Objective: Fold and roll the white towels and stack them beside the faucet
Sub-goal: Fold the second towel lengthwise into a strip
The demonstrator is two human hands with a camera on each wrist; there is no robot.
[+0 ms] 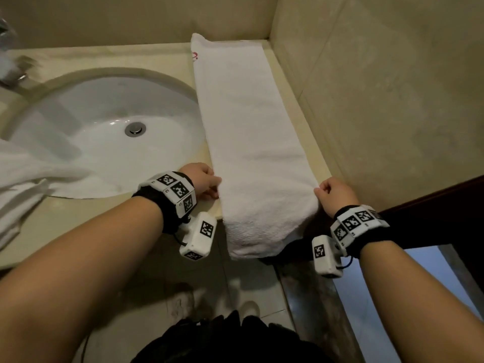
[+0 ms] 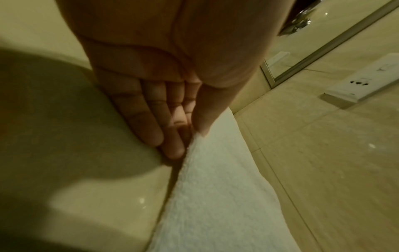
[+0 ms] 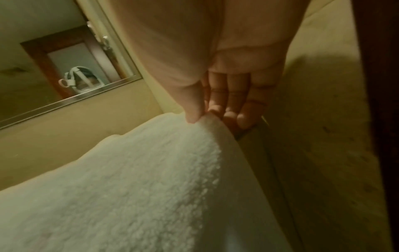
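A long white towel (image 1: 248, 127), folded into a narrow strip, lies on the counter to the right of the sink. It runs from the back wall to the front edge, and its near end hangs over that edge. My left hand (image 1: 209, 184) pinches the towel's left edge near the counter's front. In the left wrist view the left hand (image 2: 190, 141) has its thumb on top of the towel (image 2: 215, 196). My right hand (image 1: 324, 191) pinches the right edge. In the right wrist view the right hand (image 3: 205, 117) lifts the towel (image 3: 129, 179) slightly. The faucet (image 1: 13, 74) is blurred at the far left.
More white towels (image 1: 23, 184) lie bunched over the left rim of the oval sink (image 1: 91, 108). A tiled wall (image 1: 379, 100) stands close along the towel's right side. A dark wooden door frame (image 1: 445, 200) is at the right. A wall socket (image 2: 362, 81) sits above the counter.
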